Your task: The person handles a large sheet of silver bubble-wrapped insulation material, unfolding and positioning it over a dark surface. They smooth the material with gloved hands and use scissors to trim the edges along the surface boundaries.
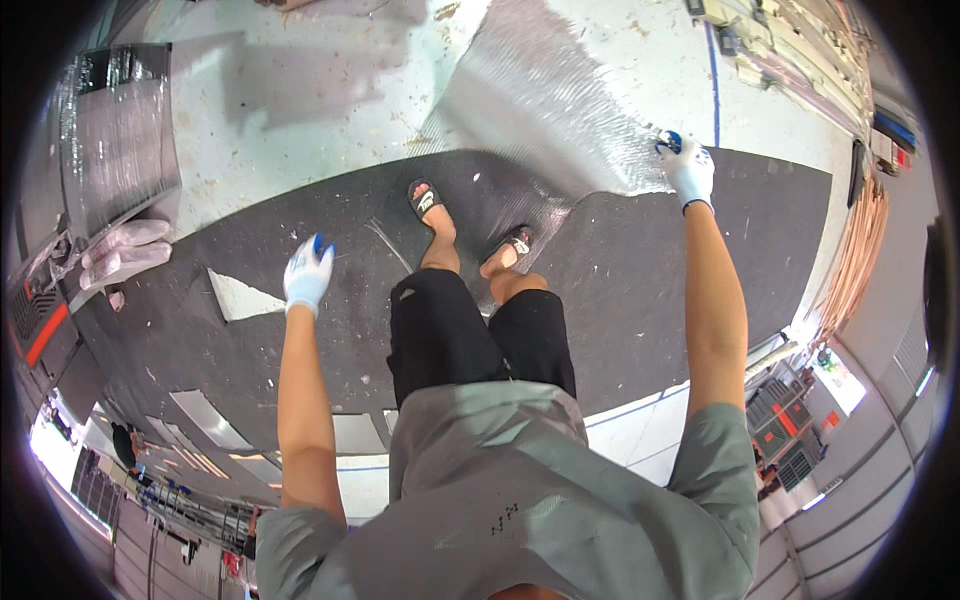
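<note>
A translucent sheet of bubble wrap (540, 95) stretches from the far edge of the view toward my feet, over the pale floor and onto a dark mat. At its right corner, my right hand (688, 172), in a white glove with blue fingertips, is closed on the sheet's edge. My left hand (308, 275) wears a matching glove and hangs over the mat on the left, apart from the sheet. Its fingers are slightly apart, and I see nothing in them. Closest to that hand is a pale triangular scrap (243, 297) on the mat.
My sandalled feet stand on the dark mat (640, 290), close to the bubble wrap. Plastic-wrapped panels (118, 140) and wrapped bundles (128, 252) are at the left. Long stacked strips (800, 60) lie at the far right, with thin brownish rods (858, 250) nearer. Flat pale pieces (210, 418) lie at the lower left.
</note>
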`<state>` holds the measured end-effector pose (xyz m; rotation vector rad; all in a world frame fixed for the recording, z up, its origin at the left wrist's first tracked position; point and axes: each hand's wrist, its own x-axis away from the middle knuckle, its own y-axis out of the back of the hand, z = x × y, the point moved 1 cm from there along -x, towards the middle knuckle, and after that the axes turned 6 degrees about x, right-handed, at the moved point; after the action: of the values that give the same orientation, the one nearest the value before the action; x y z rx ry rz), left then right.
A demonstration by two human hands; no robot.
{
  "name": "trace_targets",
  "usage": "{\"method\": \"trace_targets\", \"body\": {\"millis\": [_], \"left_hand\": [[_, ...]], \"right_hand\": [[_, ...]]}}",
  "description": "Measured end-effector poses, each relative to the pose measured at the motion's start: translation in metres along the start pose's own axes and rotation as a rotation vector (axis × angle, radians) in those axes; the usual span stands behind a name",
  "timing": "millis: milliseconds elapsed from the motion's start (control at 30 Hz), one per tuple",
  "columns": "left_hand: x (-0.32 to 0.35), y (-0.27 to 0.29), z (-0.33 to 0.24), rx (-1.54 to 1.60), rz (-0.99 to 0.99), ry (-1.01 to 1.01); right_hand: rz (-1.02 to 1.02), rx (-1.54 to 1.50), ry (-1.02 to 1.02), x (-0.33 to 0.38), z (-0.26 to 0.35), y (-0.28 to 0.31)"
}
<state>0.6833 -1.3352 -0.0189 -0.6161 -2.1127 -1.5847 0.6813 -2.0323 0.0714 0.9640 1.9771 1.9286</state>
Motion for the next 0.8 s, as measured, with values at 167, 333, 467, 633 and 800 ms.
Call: {"method": "trace_targets", "body": {"millis": [167, 333, 467, 633, 800], "left_hand": [[0.11, -0.083, 0.134, -0.092, 0.416, 0.325], [0.131, -0.105, 0.092, 0.052, 0.513, 0.397], [0.055, -0.1, 0.017, 0.303, 0.431, 0.223], [-0.041, -0.073, -0.088, 0.687, 0.294, 0.086], [-0.076, -0.038, -0.172, 0.693, 0.376, -0.007]], "right_hand": [[0.029, 0.078, -0.05, -0.038, 0.001, -0.059], [0.071, 0.1, -0.1, -0.069, -0.005, -0.103], [-0.024, 0.073, -0.043, -0.08, -0.017, -0.115], [0.08, 0.053, -0.094, -0.112, -0.037, -0.134], [-0.036, -0.05, 0.028, -0.128, -0.051, -0.168]]}}
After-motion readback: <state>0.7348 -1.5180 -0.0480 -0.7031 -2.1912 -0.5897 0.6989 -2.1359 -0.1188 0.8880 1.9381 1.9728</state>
